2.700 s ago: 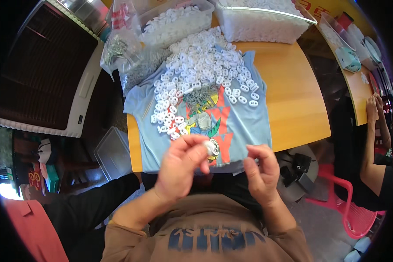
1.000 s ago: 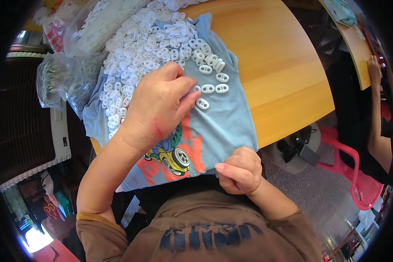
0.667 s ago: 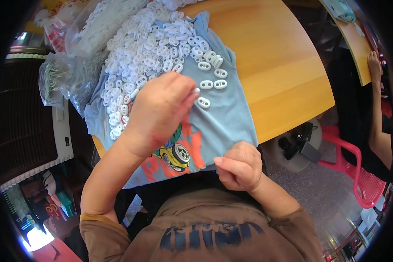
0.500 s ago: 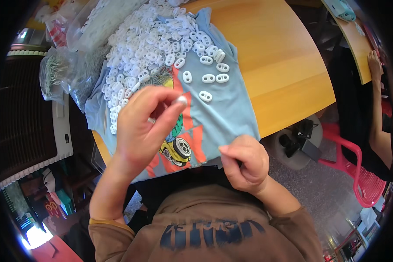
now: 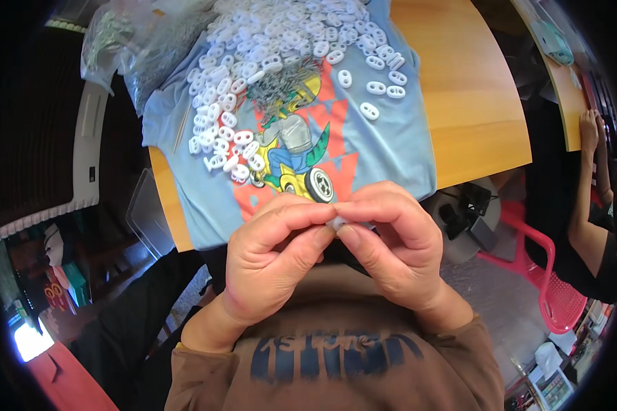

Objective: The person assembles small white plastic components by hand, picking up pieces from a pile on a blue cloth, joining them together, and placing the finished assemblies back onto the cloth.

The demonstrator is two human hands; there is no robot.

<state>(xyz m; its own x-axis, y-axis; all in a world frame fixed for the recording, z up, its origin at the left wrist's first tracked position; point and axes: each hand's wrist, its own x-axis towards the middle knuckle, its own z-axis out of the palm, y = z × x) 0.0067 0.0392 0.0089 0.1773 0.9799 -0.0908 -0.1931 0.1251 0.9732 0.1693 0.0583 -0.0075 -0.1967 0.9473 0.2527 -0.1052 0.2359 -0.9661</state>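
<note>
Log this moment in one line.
left hand: fingertips on small white piece; right hand: fingertips on same piece; two-holed white pieces: on blue shirt

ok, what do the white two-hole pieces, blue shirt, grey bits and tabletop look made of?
White two-hole pieces: likely moulded plastic, slight sheen; uniform rounded shapes.
Blue shirt: matte fabric, maybe knit; soft folds.
Grey bits: possibly metal, dull; too small to be sure.
Tabletop: wood or laminate, satin; faint streaks, soft reflection.

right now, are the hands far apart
No, the left hand and right hand come together at a small white piece.
</note>
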